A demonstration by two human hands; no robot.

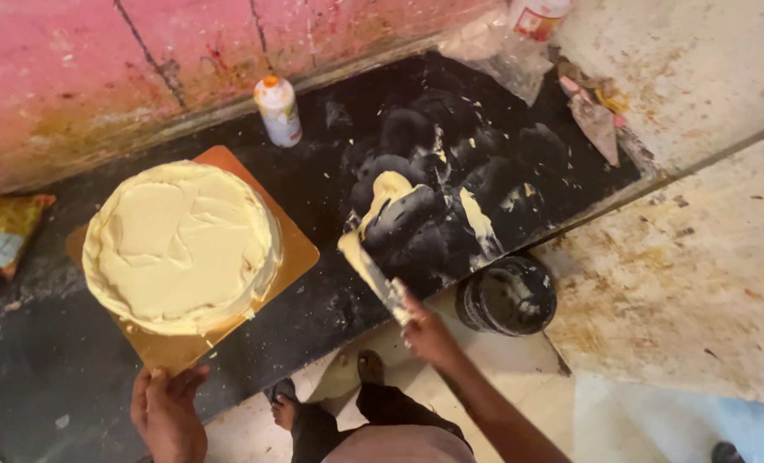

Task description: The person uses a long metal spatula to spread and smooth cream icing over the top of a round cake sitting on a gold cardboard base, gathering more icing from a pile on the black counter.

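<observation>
A round cake [180, 244] coated in pale cream sits on a square gold board [292, 257] on a black counter [313, 180]. My left hand [167, 411] grips the board's near corner. My right hand [425, 330] holds a flat palette knife [373, 274] smeared with cream, its blade reaching toward a heap of dark plastic [433, 197] streaked with cream on the counter.
A small white bottle with an orange cap [277, 110] stands by the pink wall [99, 60]. A black bucket [508, 296] sits below the counter edge. A clear bag [497, 56] and scraps lie at the far right. My feet [283, 410] show below.
</observation>
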